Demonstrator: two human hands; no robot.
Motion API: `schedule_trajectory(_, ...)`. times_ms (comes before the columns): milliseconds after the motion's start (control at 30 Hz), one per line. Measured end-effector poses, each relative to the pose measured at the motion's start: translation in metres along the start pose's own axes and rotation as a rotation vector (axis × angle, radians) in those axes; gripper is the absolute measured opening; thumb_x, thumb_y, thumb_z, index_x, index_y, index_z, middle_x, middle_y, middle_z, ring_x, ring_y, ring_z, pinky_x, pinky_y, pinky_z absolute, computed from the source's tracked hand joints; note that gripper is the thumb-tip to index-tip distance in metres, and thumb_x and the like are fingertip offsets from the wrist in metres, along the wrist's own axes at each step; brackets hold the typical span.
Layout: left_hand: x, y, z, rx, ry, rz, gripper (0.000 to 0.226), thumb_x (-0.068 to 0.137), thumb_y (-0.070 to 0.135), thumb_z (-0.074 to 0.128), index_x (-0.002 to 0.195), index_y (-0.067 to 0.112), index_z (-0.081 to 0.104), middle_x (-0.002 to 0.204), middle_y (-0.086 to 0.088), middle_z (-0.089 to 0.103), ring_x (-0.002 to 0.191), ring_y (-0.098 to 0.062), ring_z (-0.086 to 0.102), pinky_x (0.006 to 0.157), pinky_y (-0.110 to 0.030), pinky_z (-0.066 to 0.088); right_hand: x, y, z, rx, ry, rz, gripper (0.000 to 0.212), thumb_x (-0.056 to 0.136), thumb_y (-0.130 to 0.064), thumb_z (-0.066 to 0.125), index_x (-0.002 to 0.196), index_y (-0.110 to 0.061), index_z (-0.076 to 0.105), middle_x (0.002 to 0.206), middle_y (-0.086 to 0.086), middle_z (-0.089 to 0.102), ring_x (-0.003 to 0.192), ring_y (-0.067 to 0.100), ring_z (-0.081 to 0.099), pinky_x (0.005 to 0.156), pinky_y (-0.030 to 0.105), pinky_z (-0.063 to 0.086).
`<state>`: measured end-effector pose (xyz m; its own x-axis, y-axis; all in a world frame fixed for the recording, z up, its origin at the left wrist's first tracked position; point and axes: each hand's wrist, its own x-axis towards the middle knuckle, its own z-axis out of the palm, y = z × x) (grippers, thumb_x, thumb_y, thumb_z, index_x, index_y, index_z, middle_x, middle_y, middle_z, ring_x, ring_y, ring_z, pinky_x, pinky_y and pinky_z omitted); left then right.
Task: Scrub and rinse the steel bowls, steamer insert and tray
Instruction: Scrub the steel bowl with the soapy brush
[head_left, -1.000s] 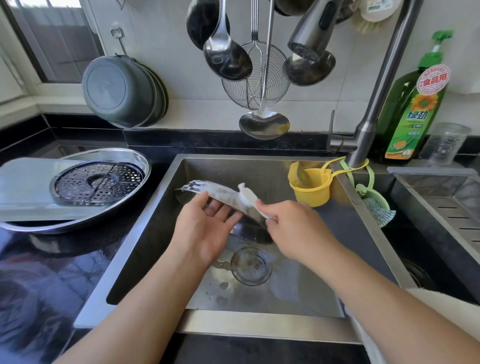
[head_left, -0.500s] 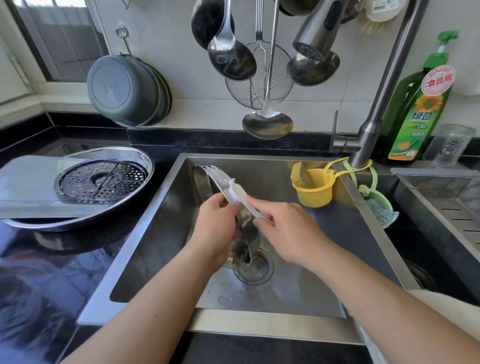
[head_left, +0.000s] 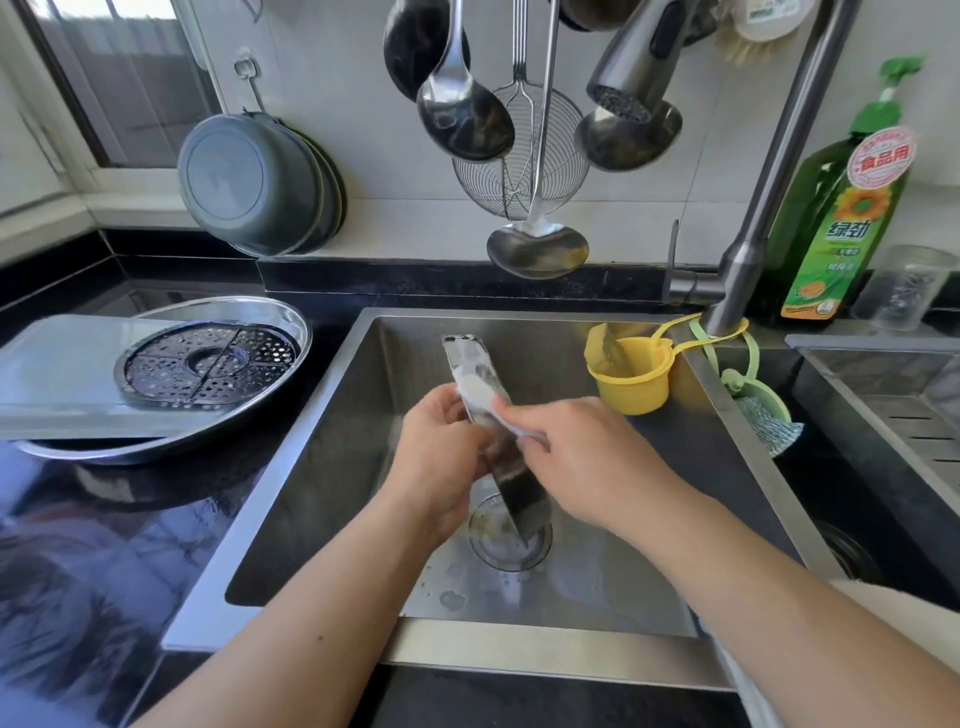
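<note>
Head view: my left hand (head_left: 441, 447) grips a steel bowl (head_left: 488, 415) on edge over the sink (head_left: 322, 467) drain (head_left: 511, 535); my right hand (head_left: 571, 457) pinches a sponge (head_left: 488, 395) against it. Steamer insert (head_left: 213, 358) sits in tray (head_left: 280, 312) on table (head_left: 104, 519), left. Yellow cup (head_left: 631, 374) hangs just right.

A black, glossy countertop (head_left: 93, 530) wraps round a steel sink (head_left: 332, 467) set into it. At about nine o'clock a wide steel bowl (head_left: 291, 332) rests on the counter, a grey board (head_left: 57, 379) lying across it and a perforated steamer insert (head_left: 213, 358) on top. At two o'clock, on the ledge behind the sink, stands a green dish-soap bottle (head_left: 836, 228), a clear cup (head_left: 904, 291) just beside it. At three o'clock a second basin (head_left: 893, 395) adjoins.
</note>
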<state>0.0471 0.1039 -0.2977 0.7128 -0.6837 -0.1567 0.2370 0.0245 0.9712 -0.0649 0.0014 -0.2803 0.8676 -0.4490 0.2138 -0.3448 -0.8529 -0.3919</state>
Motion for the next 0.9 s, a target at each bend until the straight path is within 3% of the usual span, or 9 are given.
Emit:
schedule_trajectory(100,-0.006,-0.003,0.009,0.042,-0.078,-0.007,0.047,0.087,-0.025,0.052,0.122,0.005,0.061,0.108,-0.014,0.076,0.093,-0.032,0.075,0.084,-0.053,0.063,0.009,0.002,-0.001,-0.06,0.068,0.01,0.051,0.102,-0.027,0.047,0.15,-0.046,0.04,0.084,-0.005,0.05,0.081,0.025,0.058,0.059,0.037,0.04)
schedule_trajectory(233,-0.003,0.0,0.003,-0.008,-0.004,0.004,0.041,0.085,-0.024,0.057,0.115,0.003,0.062,0.101,-0.016,0.076,0.088,-0.03,0.075,0.073,-0.039,0.062,-0.003,0.003,-0.004,-0.036,-0.019,0.014,0.05,0.102,-0.026,0.047,0.144,-0.052,0.046,0.075,-0.006,0.045,0.064,0.02,0.044,0.051,0.032,0.035)
schedule_trajectory(367,0.007,-0.001,-0.003,-0.3,0.043,-0.069,0.032,0.071,-0.02,0.042,0.09,0.003,0.052,0.095,-0.017,0.055,0.089,-0.038,0.059,0.096,-0.058,0.056,-0.009,-0.001,-0.004,-0.057,-0.12,0.056,0.048,0.102,-0.028,0.047,0.14,-0.057,0.047,0.079,-0.002,0.054,0.067,0.025,0.046,0.056,0.036,0.038)
schedule_trajectory(433,0.005,0.0,-0.001,-0.422,-0.046,-0.113,0.042,0.065,-0.009,0.043,0.102,0.007,0.049,0.101,-0.016,0.051,0.092,-0.037,0.057,0.1,-0.058,0.054,0.0,0.001,-0.001,-0.07,-0.073,0.061,0.048,0.103,-0.03,0.047,0.142,-0.057,0.045,0.097,0.003,0.066,0.078,0.029,0.054,0.056,0.036,0.035)
schedule_trajectory(533,-0.003,0.001,0.005,-0.398,-0.117,-0.163,0.028,0.077,-0.006,0.041,0.1,0.003,0.056,0.099,-0.022,0.062,0.094,-0.035,0.064,0.089,-0.049,0.062,0.009,0.0,0.004,-0.083,-0.007,0.021,0.051,0.103,-0.029,0.045,0.146,-0.057,0.04,0.111,0.001,0.067,0.096,0.031,0.062,0.062,0.032,0.032)
schedule_trajectory(633,0.0,0.001,-0.002,-0.477,-0.047,-0.192,0.024,0.087,-0.001,0.041,0.102,-0.003,0.06,0.11,-0.023,0.068,0.103,-0.037,0.07,0.096,-0.054,0.059,0.003,0.004,0.003,-0.078,-0.033,-0.001,0.049,0.103,-0.029,0.047,0.143,-0.057,0.043,0.113,0.004,0.069,0.084,0.027,0.058,0.063,0.03,0.034)
schedule_trajectory(733,0.006,0.005,-0.011,-0.619,0.074,-0.211,0.036,0.097,0.002,0.039,0.129,-0.007,0.052,0.129,-0.026,0.062,0.116,-0.044,0.067,0.103,-0.058,0.053,-0.006,0.012,-0.005,-0.104,-0.105,0.059,0.048,0.102,-0.029,0.048,0.14,-0.058,0.045,0.107,0.007,0.067,0.075,0.023,0.046,0.06,0.033,0.035)
schedule_trajectory(800,0.008,0.005,-0.012,-0.677,0.104,-0.233,0.028,0.103,0.004,0.039,0.126,-0.006,0.049,0.129,-0.025,0.06,0.123,-0.044,0.061,0.107,-0.056,0.05,-0.007,0.017,-0.006,-0.111,-0.118,0.109,0.049,0.102,-0.029,0.047,0.141,-0.058,0.044,0.097,0.005,0.061,0.076,0.024,0.048,0.059,0.037,0.038)
schedule_trajectory(900,0.01,0.002,-0.006,-0.666,0.07,-0.287,0.029,0.109,0.01,0.04,0.127,-0.009,0.052,0.131,-0.027,0.06,0.122,-0.042,0.062,0.094,-0.048,0.056,-0.001,0.015,0.003,-0.095,-0.071,0.105,0.048,0.102,-0.03,0.048,0.143,-0.055,0.044,0.108,0.008,0.068,0.088,0.031,0.06,0.067,0.036,0.046)
